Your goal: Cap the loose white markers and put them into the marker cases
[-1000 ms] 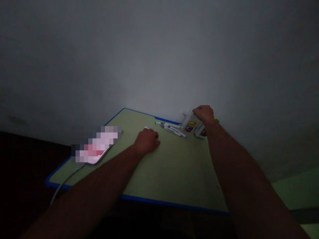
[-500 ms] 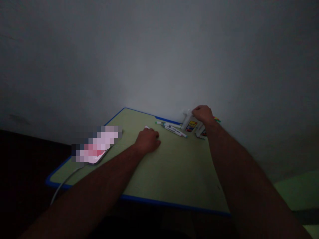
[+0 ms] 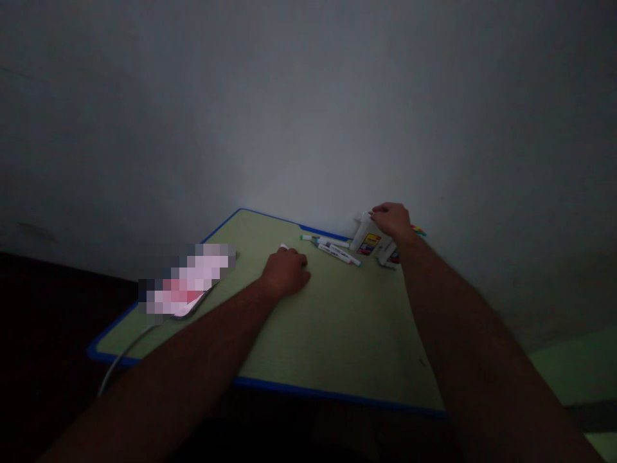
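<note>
My left hand [image 3: 288,271] rests on the table with its fingers curled. A white end [image 3: 284,246], like that of a marker, sticks out past the fingers; the rest is hidden. At the far right edge, my right hand [image 3: 393,220] has its fingers bent at the top rim of a clear plastic case [image 3: 359,239] with a yellow and dark label. The hand covers part of the case, and whether a small thing is between the fingertips does not show. Several white markers [image 3: 335,253] with coloured ends lie crosswise just left of the case.
A phone [image 3: 193,283], its screen blurred out, lies at the left of the pale green table [image 3: 328,341] with a cable [image 3: 123,354] attached. Blue edging [image 3: 337,392] borders the table. Bright coloured tips [image 3: 418,229] show behind my right wrist. A grey wall [image 3: 308,128] stands behind.
My right fingers have loosened and straightened a little at the top of the case. The case has shifted very slightly. My left hand has stayed in place.
</note>
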A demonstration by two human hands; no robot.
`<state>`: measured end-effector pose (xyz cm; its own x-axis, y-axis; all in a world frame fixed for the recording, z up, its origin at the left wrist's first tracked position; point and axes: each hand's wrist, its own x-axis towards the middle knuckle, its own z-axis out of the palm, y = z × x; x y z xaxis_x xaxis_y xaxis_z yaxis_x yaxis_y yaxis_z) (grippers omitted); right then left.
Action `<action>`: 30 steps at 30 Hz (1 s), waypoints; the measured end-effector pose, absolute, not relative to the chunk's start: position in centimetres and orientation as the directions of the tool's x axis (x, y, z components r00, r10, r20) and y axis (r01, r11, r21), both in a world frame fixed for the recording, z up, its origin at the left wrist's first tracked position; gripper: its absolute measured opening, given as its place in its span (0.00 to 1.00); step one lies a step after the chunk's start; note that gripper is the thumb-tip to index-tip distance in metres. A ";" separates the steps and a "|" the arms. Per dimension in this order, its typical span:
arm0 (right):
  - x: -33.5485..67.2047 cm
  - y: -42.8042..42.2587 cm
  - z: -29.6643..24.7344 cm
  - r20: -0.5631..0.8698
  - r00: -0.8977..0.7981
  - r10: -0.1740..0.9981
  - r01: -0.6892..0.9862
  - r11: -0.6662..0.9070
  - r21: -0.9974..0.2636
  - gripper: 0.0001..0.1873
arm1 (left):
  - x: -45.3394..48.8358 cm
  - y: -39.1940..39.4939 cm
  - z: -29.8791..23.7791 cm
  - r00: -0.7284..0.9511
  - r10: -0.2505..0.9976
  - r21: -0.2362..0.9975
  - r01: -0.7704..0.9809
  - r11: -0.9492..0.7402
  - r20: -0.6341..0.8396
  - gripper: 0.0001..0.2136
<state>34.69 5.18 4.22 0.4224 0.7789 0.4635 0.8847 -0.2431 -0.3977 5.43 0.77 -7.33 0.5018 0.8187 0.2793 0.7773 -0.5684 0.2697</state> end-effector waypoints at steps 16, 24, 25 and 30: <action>33.2 3.3 4.7 0.686 0.422 0.593 0.894 -0.147 -0.423 0.14 | 5.3 0.7 -7.1 0.508 0.819 0.268 0.777 -0.570 0.269 0.17; 30.3 -1.6 0.7 0.681 0.497 0.538 0.827 -0.056 -0.560 0.11 | 5.3 0.6 -6.8 0.507 0.828 0.264 0.787 -0.558 0.241 0.17; 30.2 -2.2 -0.2 0.645 0.503 0.575 0.818 -0.076 -0.571 0.10 | 5.3 0.6 -6.8 0.507 0.827 0.261 0.787 -0.559 0.241 0.17; 31.3 -3.5 -3.8 0.526 0.444 0.725 0.845 -0.145 -0.514 0.11 | 5.3 0.7 -6.7 0.518 0.817 0.244 0.783 -0.573 0.255 0.17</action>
